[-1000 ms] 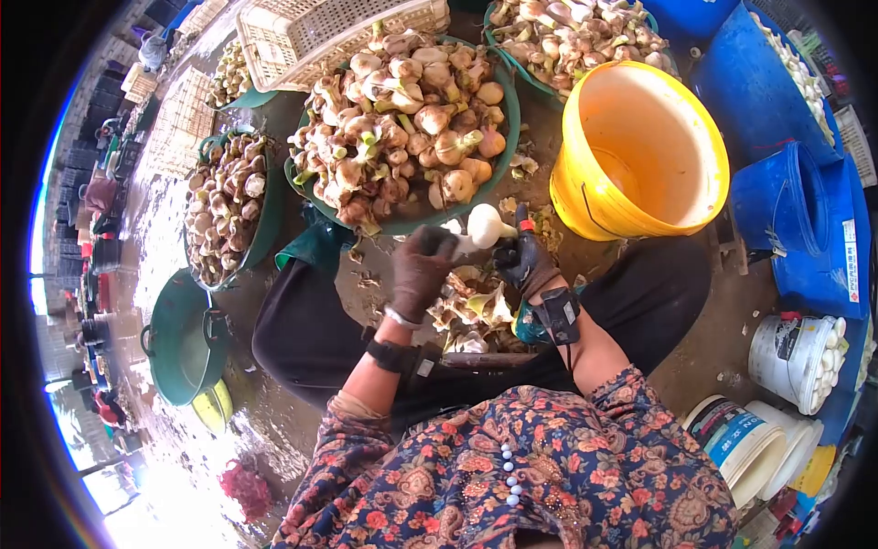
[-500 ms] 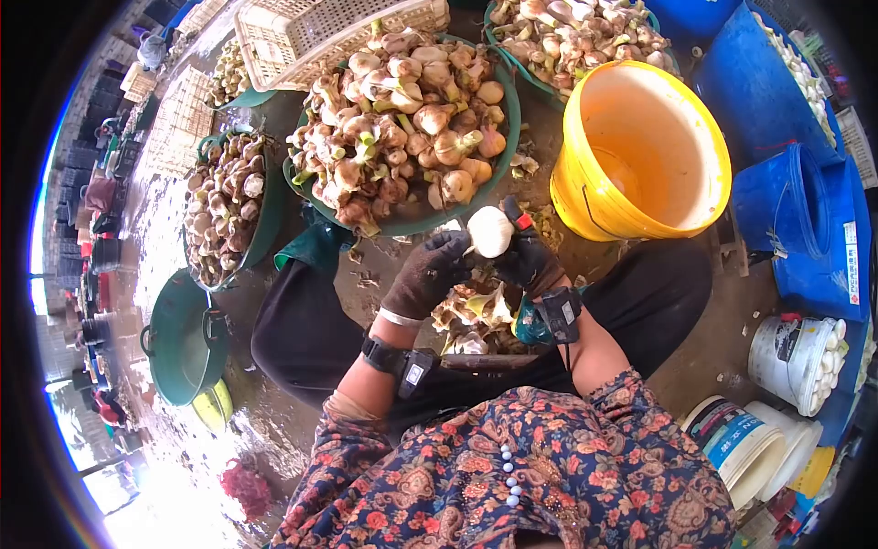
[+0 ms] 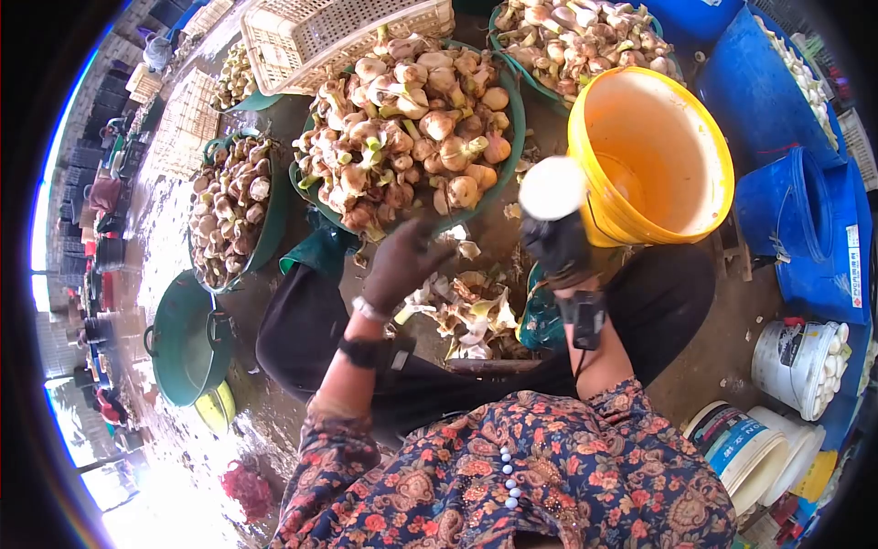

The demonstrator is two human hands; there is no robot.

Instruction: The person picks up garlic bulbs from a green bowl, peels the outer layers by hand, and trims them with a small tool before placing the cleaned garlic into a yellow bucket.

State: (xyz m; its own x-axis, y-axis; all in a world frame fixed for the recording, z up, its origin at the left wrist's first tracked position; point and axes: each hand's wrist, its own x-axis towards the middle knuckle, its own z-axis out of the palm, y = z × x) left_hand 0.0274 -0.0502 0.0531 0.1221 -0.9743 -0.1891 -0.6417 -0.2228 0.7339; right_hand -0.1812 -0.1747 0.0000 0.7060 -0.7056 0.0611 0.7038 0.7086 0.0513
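Forward against the right hand, a white bulb.

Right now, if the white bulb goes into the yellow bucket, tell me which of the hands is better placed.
Right, most likely: the right hand holds the white bulb, close beside the yellow bucket. The left hand, blurred, is farther away, with no bulb visible in it.

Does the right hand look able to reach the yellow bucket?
Probably yes: the right hand, holding a white bulb, is beside the bucket, and nothing appears to block its open mouth.
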